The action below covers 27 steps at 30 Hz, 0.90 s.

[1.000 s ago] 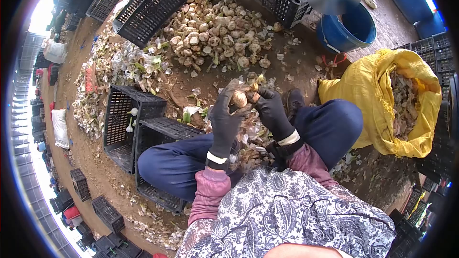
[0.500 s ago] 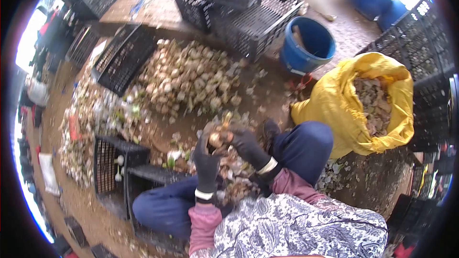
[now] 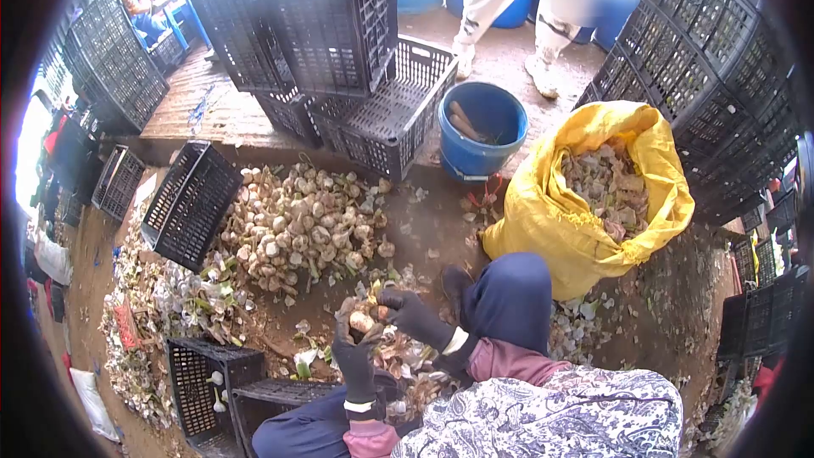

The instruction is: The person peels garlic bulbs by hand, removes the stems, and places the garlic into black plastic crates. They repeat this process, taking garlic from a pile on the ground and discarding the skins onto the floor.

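My left hand (image 3: 354, 354), in a dark glove, is closed around a pale garlic bulb (image 3: 362, 322) from below. My right hand (image 3: 417, 319), gloved alike, has its fingers pressed together at the bulb's upper right side. Exactly what its fingertips pinch is partly hidden. Loose papery skins (image 3: 398, 354) lie under both hands, between my knees. Just beyond them, a big heap of garlic bulbs (image 3: 292, 225) with stems rests on the ground.
Right of my knee stands a yellow sack (image 3: 543, 242) filled with skins. A blue bucket (image 3: 454, 140) stands behind it. Black crates (image 3: 203, 373) sit at my left, and stacked crates (image 3: 318, 25) rise ahead. A person in light trousers (image 3: 551, 30) stands beyond the bucket.
My view has tilted up, so the heap, bucket and sack sit lower in the picture and more of the background shows. Both hands stay together at the garlic bulb.
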Each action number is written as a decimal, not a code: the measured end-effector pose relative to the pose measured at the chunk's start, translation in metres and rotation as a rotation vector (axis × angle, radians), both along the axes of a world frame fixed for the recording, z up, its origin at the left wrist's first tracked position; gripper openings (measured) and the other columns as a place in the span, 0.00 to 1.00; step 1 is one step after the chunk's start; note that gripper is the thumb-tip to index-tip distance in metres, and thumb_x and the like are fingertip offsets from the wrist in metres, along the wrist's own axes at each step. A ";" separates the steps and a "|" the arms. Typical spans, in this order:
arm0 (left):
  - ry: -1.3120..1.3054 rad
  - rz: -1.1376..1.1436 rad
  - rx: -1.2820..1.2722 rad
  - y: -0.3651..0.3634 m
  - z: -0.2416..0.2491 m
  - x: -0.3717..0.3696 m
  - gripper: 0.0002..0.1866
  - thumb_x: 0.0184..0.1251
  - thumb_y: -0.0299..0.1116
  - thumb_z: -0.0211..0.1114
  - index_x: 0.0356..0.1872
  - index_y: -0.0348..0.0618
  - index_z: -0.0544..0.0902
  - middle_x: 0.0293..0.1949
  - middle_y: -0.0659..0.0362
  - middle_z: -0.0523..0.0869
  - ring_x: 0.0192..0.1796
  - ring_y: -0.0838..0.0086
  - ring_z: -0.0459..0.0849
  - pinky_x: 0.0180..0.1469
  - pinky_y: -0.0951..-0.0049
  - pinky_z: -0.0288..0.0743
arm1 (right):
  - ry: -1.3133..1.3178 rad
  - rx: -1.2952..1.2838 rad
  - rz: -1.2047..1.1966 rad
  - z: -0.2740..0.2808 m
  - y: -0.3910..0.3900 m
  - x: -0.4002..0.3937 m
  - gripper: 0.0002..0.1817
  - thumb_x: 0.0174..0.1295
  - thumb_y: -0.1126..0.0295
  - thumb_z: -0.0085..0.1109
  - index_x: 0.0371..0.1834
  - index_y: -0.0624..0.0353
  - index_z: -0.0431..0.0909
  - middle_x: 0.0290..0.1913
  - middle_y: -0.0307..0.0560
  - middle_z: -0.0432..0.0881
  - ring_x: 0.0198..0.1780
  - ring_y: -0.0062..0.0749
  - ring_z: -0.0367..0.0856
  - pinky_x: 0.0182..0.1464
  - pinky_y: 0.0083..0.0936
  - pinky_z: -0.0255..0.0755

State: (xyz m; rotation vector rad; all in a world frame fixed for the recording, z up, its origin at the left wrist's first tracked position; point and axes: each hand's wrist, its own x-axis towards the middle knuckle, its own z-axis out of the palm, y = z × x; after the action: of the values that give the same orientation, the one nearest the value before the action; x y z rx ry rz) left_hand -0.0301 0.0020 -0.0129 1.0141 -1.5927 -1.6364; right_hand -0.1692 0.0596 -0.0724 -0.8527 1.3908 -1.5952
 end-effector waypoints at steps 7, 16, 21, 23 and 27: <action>0.291 -0.081 0.336 -0.002 -0.032 0.016 0.24 0.74 0.36 0.60 0.67 0.38 0.75 0.54 0.56 0.85 0.48 0.71 0.85 0.48 0.74 0.80 | 0.489 -0.058 -0.099 0.007 0.003 -0.004 0.07 0.58 0.76 0.67 0.40 0.61 0.84 0.39 0.49 0.83 0.42 0.39 0.82 0.47 0.31 0.77; 0.212 0.182 0.188 0.012 -0.073 0.003 0.23 0.83 0.48 0.49 0.59 0.39 0.79 0.49 0.57 0.85 0.44 0.72 0.85 0.47 0.73 0.81 | 0.665 -0.099 -0.039 0.037 0.017 0.009 0.15 0.51 0.71 0.75 0.43 0.58 0.87 0.44 0.53 0.85 0.45 0.47 0.86 0.46 0.36 0.80; 0.244 0.137 0.175 0.005 -0.071 0.022 0.21 0.81 0.45 0.52 0.60 0.37 0.79 0.49 0.57 0.84 0.45 0.73 0.84 0.47 0.73 0.80 | 0.656 0.050 0.002 0.017 0.014 0.001 0.15 0.55 0.70 0.74 0.46 0.60 0.88 0.39 0.44 0.88 0.39 0.30 0.85 0.42 0.28 0.78; 0.275 0.084 0.203 0.003 -0.066 0.027 0.21 0.81 0.43 0.53 0.60 0.37 0.79 0.49 0.57 0.84 0.45 0.74 0.83 0.47 0.74 0.80 | 0.096 0.119 -0.013 0.009 0.012 0.008 0.14 0.59 0.72 0.71 0.47 0.64 0.87 0.37 0.42 0.87 0.38 0.24 0.82 0.41 0.25 0.76; 0.339 -0.026 0.250 0.003 -0.054 0.029 0.20 0.79 0.41 0.55 0.61 0.36 0.78 0.49 0.57 0.84 0.46 0.75 0.82 0.46 0.74 0.79 | 0.019 0.128 -0.042 0.003 0.010 0.013 0.09 0.67 0.75 0.62 0.46 0.69 0.85 0.37 0.41 0.86 0.38 0.17 0.79 0.41 0.20 0.74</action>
State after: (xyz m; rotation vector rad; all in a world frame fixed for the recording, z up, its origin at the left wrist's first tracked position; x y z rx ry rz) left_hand -0.0006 0.0049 -0.0666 0.7848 -1.2042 -1.9422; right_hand -0.1562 0.0700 -0.0693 -0.7686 1.5158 -1.5148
